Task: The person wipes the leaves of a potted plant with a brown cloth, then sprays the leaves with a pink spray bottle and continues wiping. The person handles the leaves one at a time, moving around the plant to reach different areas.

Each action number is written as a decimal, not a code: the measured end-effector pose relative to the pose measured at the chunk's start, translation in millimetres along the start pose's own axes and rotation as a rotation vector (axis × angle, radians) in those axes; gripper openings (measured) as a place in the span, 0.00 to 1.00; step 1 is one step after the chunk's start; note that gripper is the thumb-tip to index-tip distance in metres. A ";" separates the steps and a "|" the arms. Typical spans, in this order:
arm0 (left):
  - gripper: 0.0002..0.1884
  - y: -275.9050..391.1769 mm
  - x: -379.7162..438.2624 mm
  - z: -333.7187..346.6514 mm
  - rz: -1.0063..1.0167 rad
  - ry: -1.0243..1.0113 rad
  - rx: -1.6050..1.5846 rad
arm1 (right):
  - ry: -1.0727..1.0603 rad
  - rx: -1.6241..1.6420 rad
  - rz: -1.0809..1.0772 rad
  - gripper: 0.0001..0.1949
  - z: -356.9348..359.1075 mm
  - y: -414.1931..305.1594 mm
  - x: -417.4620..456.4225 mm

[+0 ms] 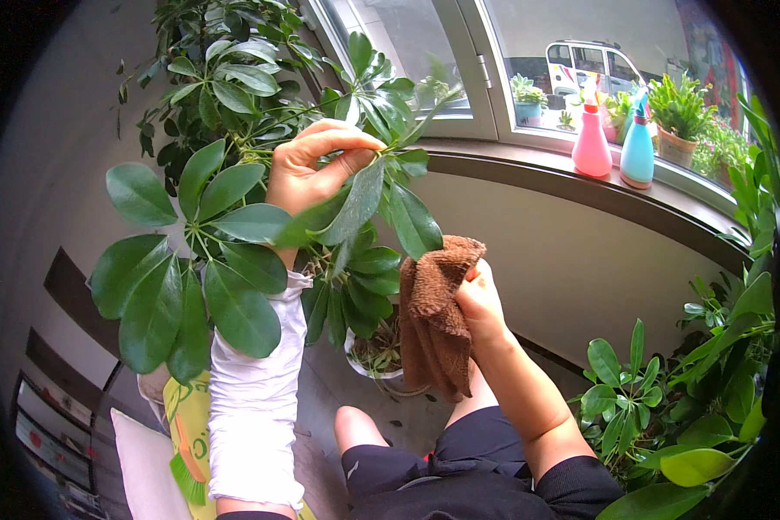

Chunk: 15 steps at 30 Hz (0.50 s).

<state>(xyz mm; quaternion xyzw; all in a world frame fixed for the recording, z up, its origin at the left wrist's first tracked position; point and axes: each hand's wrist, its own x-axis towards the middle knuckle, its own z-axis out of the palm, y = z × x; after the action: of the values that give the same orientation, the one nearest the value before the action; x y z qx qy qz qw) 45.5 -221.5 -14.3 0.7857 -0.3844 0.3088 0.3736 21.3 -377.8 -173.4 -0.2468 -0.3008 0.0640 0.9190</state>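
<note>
My left hand, with a white sleeve cover on the forearm, pinches a leaf cluster of a schefflera plant near the leaf bases. Some of those leaves look dull and speckled, and one is blurred. In my right hand a brown terry cloth is bunched, its lower part hanging down. The cloth's upper edge meets or overlaps the tip of a green leaf; whether they touch I cannot tell. Below stands the white plant pot, partly covered by leaves and cloth.
A pink spray bottle and a blue spray bottle stand on the windowsill at the right. More foliage crowds the right side. At lower left, a green-bristled brush lies on a yellow-green bag, beside a pale cushion.
</note>
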 end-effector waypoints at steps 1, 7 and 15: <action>0.06 3.0 0.2 3.5 -0.007 0.005 0.013 | -0.023 -0.023 -0.018 0.07 -1.8 0.1 -2.5; 0.12 -24.3 4.3 -6.9 0.062 0.020 -0.241 | 0.098 -0.511 -0.027 0.09 12.6 15.9 19.7; 0.11 0.3 -2.6 -0.4 -0.013 -0.057 -0.120 | -0.186 -0.942 -0.666 0.11 48.2 0.4 63.7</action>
<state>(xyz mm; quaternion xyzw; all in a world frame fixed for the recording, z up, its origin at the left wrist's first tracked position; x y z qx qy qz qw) 43.8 -220.4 -16.0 0.7729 -0.4078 0.2603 0.4107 44.8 -340.5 -106.8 -0.5144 -0.4378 -0.3478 0.6502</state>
